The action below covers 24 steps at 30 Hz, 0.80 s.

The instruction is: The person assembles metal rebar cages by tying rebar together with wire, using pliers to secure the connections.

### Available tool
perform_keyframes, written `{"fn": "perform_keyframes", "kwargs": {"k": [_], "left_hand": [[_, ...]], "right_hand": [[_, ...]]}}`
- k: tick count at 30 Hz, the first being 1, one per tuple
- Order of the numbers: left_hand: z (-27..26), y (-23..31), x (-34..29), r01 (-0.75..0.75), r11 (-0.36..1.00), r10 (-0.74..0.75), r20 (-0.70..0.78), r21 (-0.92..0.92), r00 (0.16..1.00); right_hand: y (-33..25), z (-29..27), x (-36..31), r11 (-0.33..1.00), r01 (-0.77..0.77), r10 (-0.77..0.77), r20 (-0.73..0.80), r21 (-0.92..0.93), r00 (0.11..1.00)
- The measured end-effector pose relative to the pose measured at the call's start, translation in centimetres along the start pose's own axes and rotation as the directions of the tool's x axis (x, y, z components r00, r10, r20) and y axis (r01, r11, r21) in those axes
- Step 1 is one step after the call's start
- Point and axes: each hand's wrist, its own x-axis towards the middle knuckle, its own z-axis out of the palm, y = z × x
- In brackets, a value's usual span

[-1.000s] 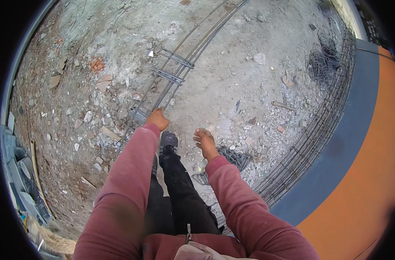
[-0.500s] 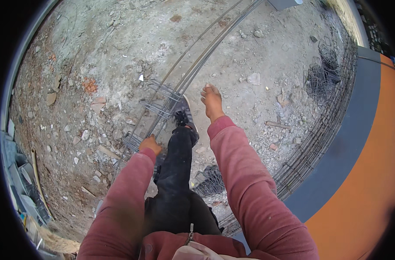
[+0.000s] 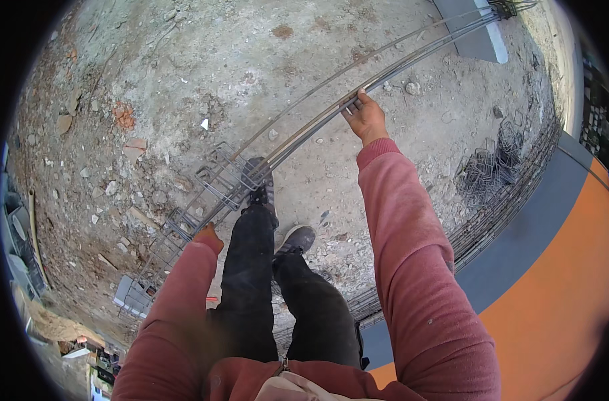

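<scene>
A long bundle of steel reinforcing bars, a rebar cage point(image 3: 311, 134), runs slantwise in front of me from the lower left to the far right. Several square wire stirrups point(image 3: 227, 184) are bunched on it near my left side. My left hand point(image 3: 209, 237) is closed on the cage beside the end stirrups; its fingers are partly hidden. Farther along the bars, my right hand point(image 3: 368, 121) grips them, thumb on top and fingers underneath. More stirrups point(image 3: 506, 8) sit clustered at the far end, above a grey block-like form point(image 3: 471, 40).
Stony ground point(image 3: 117, 180) with rubble and brick pieces lies around my shoes point(image 3: 296, 238). A heap of wire stirrups point(image 3: 491, 157) and long tied cages point(image 3: 511, 214) lie along a grey and orange surface point(image 3: 558, 254) at the right. Debris lines the left edge.
My right hand has moved forward and right from free air onto the bars. My left hand has shifted slightly left and down with the cage. My other shoe has come into view.
</scene>
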Motion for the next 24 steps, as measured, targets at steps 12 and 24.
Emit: {"fn": "perform_keyframes", "kwargs": {"k": [12,24], "left_hand": [[-4.7,4.2,-1.6,0.116,0.974,-0.094,0.117,-0.196,0.989],[-19.3,25.7,-4.0,-0.232,0.973,0.188,-0.633,0.014,0.751]], "right_hand": [[-1.7,-2.2,1.3,0.987,-0.122,0.137,0.161,-0.100,0.977],[-2.1,-2.5,1.6,0.976,-0.119,0.157,0.218,-0.181,0.963]]}}
